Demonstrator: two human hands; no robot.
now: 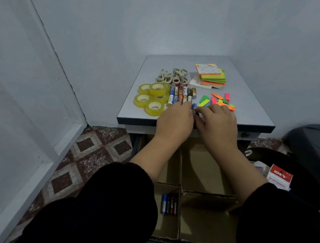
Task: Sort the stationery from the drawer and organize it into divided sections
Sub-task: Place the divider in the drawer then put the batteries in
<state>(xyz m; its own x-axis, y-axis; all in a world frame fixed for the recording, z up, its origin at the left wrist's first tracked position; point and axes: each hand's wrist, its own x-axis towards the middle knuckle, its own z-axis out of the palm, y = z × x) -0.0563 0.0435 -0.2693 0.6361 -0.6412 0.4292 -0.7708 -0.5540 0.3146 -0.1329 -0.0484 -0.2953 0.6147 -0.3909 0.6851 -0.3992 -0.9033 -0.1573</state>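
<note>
Two hands meet at the near edge of the surface (251,117), both seen from the back. The left hand (174,120) lies palm down with its fingers reaching into the near end of the row of batteries (181,95); how tight its grip is, and on what, cannot be told, since the fingertips are hidden. The right hand (217,122) has its fingers curled toward the left hand, and a blue-ended battery (194,105) shows between the two hands at the fingertips; the grip appears to pinch it. Just right of the hands lies a scatter of neon sticky flags (219,101). Left of the batteries sit five rolls of clear yellowish tape (152,98). Behind the batteries lie several pairs of grey-handled scissors (173,76), and to their right a stack of sticky-note pads (210,74). Below the surface, an open drawer holds a cardboard divider (180,188) forming sections; the near-left section contains a few batteries in the drawer (169,204). A red-and-white box (280,177) stands at right.
</note>
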